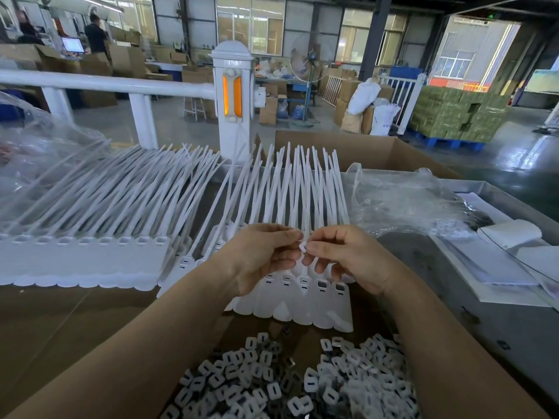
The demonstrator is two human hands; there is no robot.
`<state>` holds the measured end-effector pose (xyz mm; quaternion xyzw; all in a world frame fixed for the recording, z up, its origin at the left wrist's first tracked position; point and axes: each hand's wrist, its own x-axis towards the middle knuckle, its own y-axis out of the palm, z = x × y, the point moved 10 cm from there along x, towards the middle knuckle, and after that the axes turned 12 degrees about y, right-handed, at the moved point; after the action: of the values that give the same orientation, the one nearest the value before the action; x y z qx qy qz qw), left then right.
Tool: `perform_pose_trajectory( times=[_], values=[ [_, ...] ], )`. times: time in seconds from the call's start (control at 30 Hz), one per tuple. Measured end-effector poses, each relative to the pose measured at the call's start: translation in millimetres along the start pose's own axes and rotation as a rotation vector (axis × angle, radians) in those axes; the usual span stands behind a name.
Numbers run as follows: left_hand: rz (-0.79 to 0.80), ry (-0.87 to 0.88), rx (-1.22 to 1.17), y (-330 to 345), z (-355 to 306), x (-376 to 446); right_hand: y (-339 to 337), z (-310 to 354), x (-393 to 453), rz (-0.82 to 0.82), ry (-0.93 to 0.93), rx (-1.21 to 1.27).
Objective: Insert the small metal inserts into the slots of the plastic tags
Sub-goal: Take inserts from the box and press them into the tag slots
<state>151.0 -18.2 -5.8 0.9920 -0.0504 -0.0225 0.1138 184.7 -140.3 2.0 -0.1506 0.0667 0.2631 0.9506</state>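
Observation:
A strip of joined white plastic tags [305, 309] with long tails lies in front of me on a cardboard sheet. Some of its slots look filled; the two at the right show dark openings. Above it, my left hand [257, 255] and my right hand [344, 255] meet fingertip to fingertip, both pinching one small white insert [303, 246]. A heap of loose inserts [302, 379] lies close to me, between my forearms.
A second tag strip [81, 261] lies to the left, its tails fanning back. Clear plastic bags [402, 201] and white sheets [499, 267] sit on the right. An open cardboard box [363, 149] and a white railing post [233, 98] stand behind.

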Motion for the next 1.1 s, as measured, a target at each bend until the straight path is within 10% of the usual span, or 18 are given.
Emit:
perform_pose_trajectory(
  times=[1.1],
  values=[
    [-0.019, 0.210, 0.924, 22, 10, 2, -30, -15, 5, -0.368, 0.109, -0.122]
  ],
)
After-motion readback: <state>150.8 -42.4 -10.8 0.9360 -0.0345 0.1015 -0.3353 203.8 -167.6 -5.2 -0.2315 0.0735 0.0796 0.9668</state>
